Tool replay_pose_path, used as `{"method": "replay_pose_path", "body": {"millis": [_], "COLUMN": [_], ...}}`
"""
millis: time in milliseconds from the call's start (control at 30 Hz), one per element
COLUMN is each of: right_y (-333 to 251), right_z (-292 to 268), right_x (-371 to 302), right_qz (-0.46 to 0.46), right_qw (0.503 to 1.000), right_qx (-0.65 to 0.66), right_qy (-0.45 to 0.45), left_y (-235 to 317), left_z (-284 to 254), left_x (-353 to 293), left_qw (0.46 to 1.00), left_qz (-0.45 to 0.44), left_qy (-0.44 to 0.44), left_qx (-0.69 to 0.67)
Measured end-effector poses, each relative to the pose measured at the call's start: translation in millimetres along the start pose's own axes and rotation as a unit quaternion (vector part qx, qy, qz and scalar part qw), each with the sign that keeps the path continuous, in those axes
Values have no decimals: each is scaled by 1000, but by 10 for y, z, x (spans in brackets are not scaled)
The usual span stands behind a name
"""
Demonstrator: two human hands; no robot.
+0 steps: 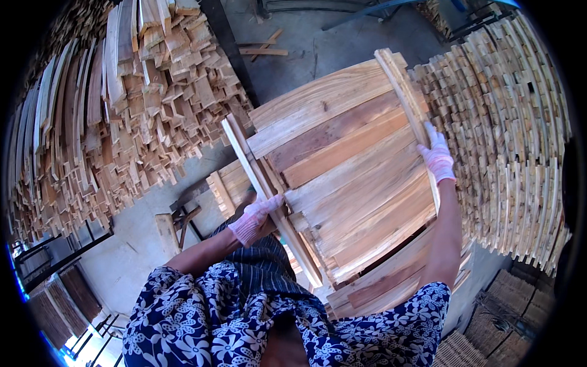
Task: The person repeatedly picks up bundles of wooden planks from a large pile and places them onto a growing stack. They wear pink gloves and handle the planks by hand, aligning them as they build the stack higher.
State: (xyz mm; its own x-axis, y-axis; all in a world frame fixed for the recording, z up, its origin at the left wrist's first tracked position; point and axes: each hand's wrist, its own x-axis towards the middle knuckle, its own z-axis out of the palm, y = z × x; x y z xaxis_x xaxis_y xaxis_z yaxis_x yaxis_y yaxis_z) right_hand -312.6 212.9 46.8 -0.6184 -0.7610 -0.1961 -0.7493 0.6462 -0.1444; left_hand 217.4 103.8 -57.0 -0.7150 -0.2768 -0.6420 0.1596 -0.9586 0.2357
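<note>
Both hands wear pale pink knit gloves. My left hand (260, 218) is closed round a pair of long narrow wooden strips (246, 160), held at a slant just off the left ends of a layer of boards. At the far right end of that layer, my right hand (437, 158) grips another long wooden strip (400, 88), which lies across the board ends. The boards (348, 177) lie side by side in a stack in front of me, in light and reddish brown tones. Part of the left fingers is hidden behind the strips.
A large heap of stacked wood pieces (147, 92) rises at the left. Tightly packed rows of wood strips (495, 122) stand at the right. Loose sticks (264, 51) lie on the grey floor (299, 67) beyond. A dark metal frame (67, 260) is at the lower left.
</note>
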Motion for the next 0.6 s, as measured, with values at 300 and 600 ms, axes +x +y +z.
{"method": "replay_pose_path", "body": {"millis": [300, 600], "right_y": [-171, -1002], "right_z": [24, 25], "right_x": [96, -1420], "right_qz": [55, -86], "right_qw": [994, 995], "right_qx": [-97, -50], "right_qy": [-15, 0], "left_y": [77, 76], "left_z": [712, -357], "left_x": [-178, 100], "left_qw": [987, 998], "left_qz": [59, 52], "left_qy": [120, -6], "left_qx": [86, 24]}}
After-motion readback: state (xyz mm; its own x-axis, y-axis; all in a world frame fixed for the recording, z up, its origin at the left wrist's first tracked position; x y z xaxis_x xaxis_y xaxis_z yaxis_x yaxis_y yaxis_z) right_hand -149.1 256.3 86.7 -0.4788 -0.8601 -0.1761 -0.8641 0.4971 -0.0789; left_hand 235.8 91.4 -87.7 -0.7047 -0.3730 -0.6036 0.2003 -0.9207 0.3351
